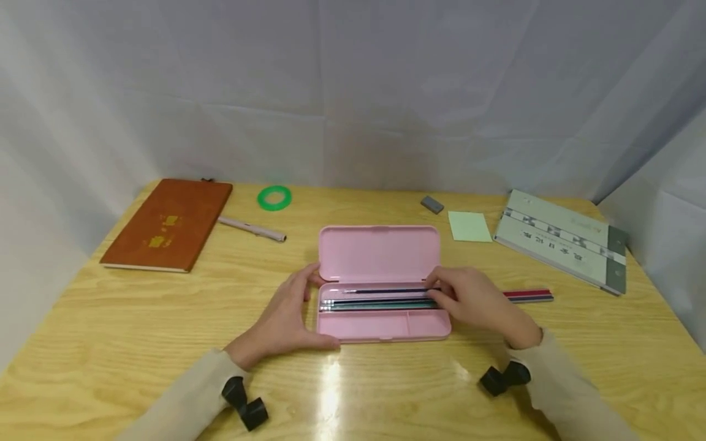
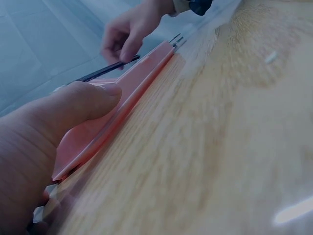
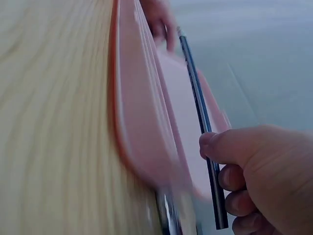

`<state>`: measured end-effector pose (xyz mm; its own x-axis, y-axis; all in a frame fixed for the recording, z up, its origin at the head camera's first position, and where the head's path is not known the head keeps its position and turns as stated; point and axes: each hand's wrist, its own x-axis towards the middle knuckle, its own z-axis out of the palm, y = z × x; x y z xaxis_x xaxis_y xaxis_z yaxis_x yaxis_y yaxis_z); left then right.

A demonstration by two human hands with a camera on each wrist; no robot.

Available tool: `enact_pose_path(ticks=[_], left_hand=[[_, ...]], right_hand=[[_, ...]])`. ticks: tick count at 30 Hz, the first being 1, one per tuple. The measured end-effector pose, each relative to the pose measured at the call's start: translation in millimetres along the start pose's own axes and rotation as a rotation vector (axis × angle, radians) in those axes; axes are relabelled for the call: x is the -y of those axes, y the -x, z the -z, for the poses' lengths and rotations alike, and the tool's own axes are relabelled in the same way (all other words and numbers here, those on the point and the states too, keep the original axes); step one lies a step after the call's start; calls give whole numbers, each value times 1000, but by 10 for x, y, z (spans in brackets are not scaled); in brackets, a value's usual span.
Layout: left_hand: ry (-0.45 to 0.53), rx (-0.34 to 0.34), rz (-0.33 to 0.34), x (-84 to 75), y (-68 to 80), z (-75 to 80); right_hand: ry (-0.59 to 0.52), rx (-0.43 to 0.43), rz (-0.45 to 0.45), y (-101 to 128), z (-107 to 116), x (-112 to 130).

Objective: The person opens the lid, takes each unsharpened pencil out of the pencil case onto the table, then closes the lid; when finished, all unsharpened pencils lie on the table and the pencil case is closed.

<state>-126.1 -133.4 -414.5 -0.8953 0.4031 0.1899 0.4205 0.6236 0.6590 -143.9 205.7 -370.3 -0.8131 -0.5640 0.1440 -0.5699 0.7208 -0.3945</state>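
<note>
We see a yellow, wood-grained table (image 1: 397,380) spread beneath both grips, glossy, with a streak of glare between them on the near side. Beyond the grips, pale creased cloth (image 1: 375,122) hangs behind the table's far edge and comes round at the sides.

The right grip (image 1: 469,297) pinches a dark pencil (image 3: 198,98) between thumb and fingers, above the open pink case (image 1: 364,327). The left grip (image 1: 284,318) holds the case's left end, thumb at the near edge, fingers round by the hinge. Between the grips, more pencils (image 1: 375,304) lie in the long compartment.

Just right of the right grip, we find loose pencils (image 1: 529,296) on the table; farther out, a grey-green book (image 1: 557,239). Beyond that grip are a pale green note (image 1: 469,226) and a grey eraser (image 1: 432,204). Past the left grip, we see a pen (image 1: 254,229), a green ring (image 1: 274,207) and, farther left, a brown notebook (image 1: 171,226).
</note>
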Motion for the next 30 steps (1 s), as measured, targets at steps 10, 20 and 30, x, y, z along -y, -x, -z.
enact_pose_path(ticks=[10,20,30], left_hand=[[2,8,24,-7,-5,7],[2,14,17,-6,-29,-12],[14,16,16,-8,-18,-9]], right_hand=[[-18,-214,-213,1062,290,-660],[19,-199,-267,1334,308,-838],[8,-228,-227,1143,231,-812]])
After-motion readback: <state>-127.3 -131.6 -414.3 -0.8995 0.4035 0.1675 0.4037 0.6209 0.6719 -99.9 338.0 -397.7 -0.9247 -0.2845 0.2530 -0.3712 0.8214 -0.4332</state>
